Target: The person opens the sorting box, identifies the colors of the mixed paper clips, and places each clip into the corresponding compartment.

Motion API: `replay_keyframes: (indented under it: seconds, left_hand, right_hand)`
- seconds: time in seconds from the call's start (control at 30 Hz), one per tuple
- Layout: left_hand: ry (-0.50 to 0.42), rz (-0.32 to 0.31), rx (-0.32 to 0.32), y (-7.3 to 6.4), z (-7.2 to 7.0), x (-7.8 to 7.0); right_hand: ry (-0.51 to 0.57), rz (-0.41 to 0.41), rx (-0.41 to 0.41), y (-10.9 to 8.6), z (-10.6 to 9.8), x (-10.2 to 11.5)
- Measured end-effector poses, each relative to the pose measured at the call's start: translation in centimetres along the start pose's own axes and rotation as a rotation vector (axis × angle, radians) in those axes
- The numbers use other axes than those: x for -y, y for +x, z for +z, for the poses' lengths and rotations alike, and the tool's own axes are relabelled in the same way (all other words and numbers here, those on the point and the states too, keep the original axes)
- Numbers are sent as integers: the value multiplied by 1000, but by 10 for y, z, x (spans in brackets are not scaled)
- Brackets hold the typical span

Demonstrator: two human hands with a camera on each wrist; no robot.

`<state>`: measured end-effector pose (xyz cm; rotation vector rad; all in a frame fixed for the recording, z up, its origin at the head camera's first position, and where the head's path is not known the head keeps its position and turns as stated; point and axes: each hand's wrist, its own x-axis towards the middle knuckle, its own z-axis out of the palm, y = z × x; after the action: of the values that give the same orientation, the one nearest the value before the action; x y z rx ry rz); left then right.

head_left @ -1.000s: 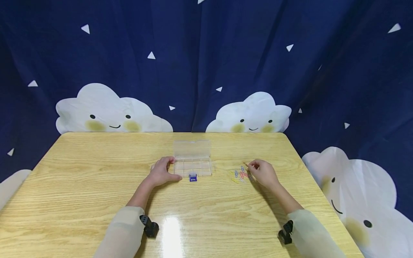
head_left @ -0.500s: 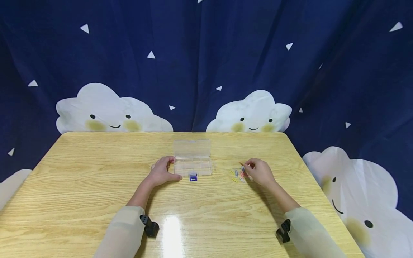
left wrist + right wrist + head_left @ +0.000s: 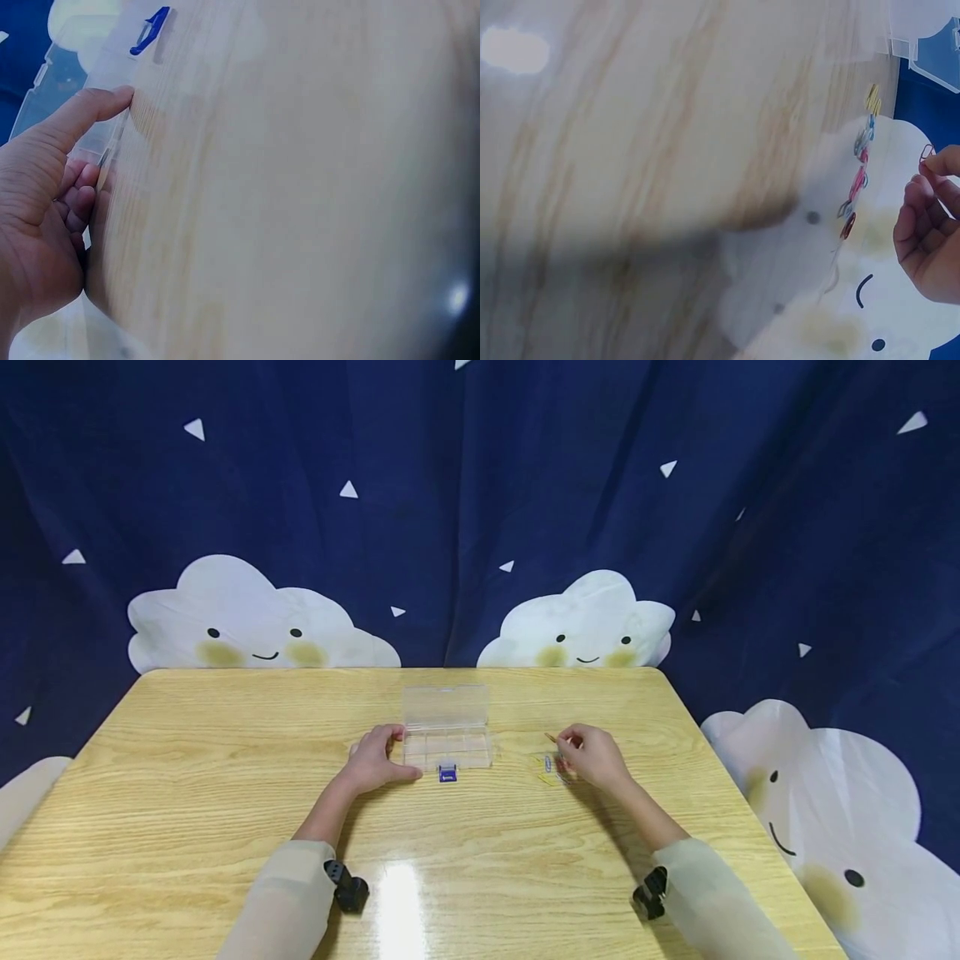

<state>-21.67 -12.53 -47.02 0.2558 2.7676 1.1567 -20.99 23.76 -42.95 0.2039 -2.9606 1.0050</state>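
Note:
A clear plastic compartment box (image 3: 471, 743) lies on the table with its lid (image 3: 446, 706) raised at the back and a blue latch (image 3: 447, 773) at the front. My left hand (image 3: 375, 760) grips the box's left end, thumb at the front corner and fingers towards the back. In the left wrist view the thumb (image 3: 90, 109) touches the box's edge. Between thumb and fingertips, my right hand (image 3: 597, 758) pinches a reddish-brown paper clip (image 3: 927, 154), raised above the table. Several coloured paper clips (image 3: 548, 764) lie just below that hand, partly hidden by it.
The wooden table (image 3: 480, 843) reaches back to a dark blue curtain (image 3: 420, 510) with white clouds. Small black devices sit on both wrists, the left device (image 3: 348, 889) and the right device (image 3: 649, 897). Bright glare lies on the table's front.
My right hand has moved left over the loose paper clips, carrying the pinched clip towards the box. My left hand and the box have stayed in place.

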Motion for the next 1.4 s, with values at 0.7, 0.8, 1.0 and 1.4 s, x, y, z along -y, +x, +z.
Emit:
replay_keyframes:
  seconds: [0.7, 0.8, 1.0, 1.4]
  left_hand:
    - [-10, -16, 4, -1, -1, -2]
    - [-11, -17, 3, -2, -2, -3]
    - [-9, -10, 1, -2, -1, -3]
    - [-10, -6, -4, 0, 0, -1]
  right_hand:
    - [17, -35, 40, 2, 0, 24]
    - [19, -34, 48, 2, 1, 27]
    - [27, -31, 52, 3, 2, 31]
    - [1, -73, 44, 5, 8, 39]
